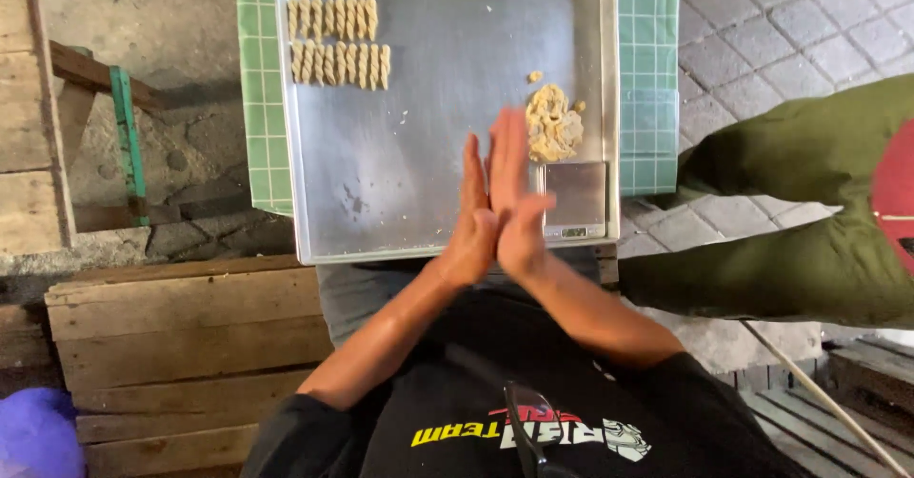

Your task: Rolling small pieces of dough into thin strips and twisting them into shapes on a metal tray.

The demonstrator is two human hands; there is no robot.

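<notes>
My left hand (473,213) and my right hand (515,192) are pressed palm to palm above the near edge of a metal tray (419,154), fingers straight and pointing away from me. Whether anything lies between the palms is hidden. A lump of pale dough (553,126) lies on the tray just beyond my right fingertips, with a small crumb above it. Two rows of twisted dough sticks (338,40) are lined up at the tray's far left.
A small digital scale (577,197) sits at the tray's near right corner. A green checked cloth (649,78) lies under the tray. Wooden crates (181,345) stand to my left. Another person's green-clad leg (800,211) is at the right.
</notes>
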